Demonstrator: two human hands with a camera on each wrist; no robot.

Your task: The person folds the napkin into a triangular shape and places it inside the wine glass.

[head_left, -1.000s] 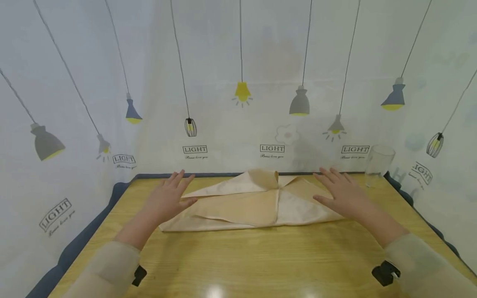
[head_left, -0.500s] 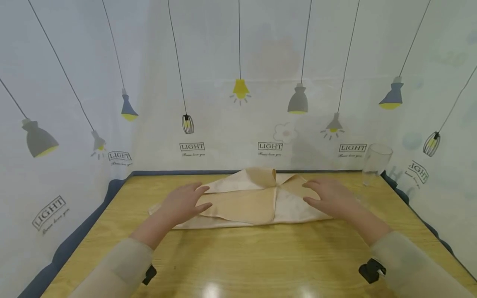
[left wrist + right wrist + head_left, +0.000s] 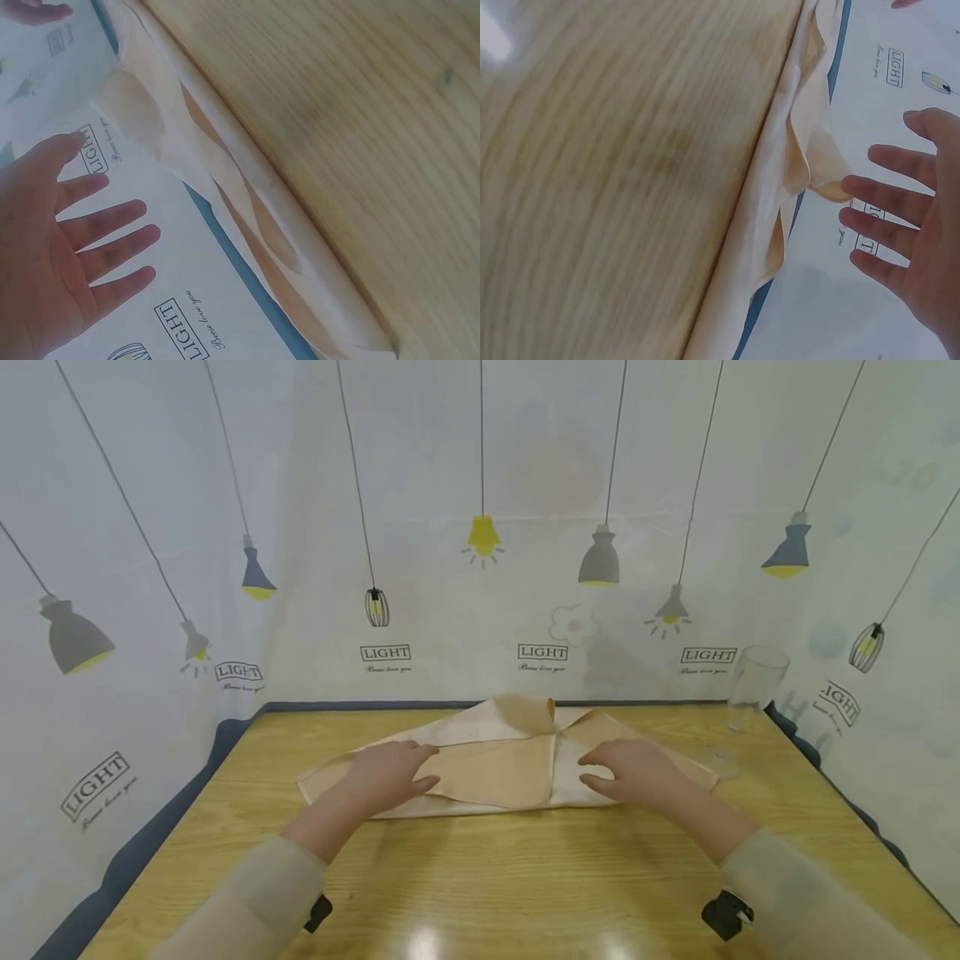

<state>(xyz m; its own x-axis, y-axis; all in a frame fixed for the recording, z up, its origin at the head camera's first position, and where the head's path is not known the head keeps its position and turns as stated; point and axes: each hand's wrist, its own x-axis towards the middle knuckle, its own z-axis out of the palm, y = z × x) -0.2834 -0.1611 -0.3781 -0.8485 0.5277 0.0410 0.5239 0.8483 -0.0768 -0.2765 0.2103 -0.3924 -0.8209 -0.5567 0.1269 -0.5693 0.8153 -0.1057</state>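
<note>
A pale peach, satin-like cloth (image 3: 495, 770) lies loosely folded along the far part of the wooden table, with overlapping flaps and an edge running front to back near its middle. Whether it is a garment or a plain cloth I cannot tell. Over its left part is my left hand (image 3: 390, 774), fingers extended and holding nothing. My right hand (image 3: 630, 770) is over the right part, also holding nothing. Both wrist views show spread fingers apart from the cloth: the left hand (image 3: 75, 255) on one side, the right hand (image 3: 922, 217) on the other.
A clear drinking glass (image 3: 759, 681) stands at the table's back right corner. White sheeting (image 3: 450, 468) printed with hanging lamps surrounds the wooden table (image 3: 480, 877) at the back and sides, with a dark blue border (image 3: 150, 827) along its edges.
Both hands have moved inward over the cloth, towards each other, and their fingers are less spread in the head view. The cloth appears unmoved; the head view has shifted slightly.
</note>
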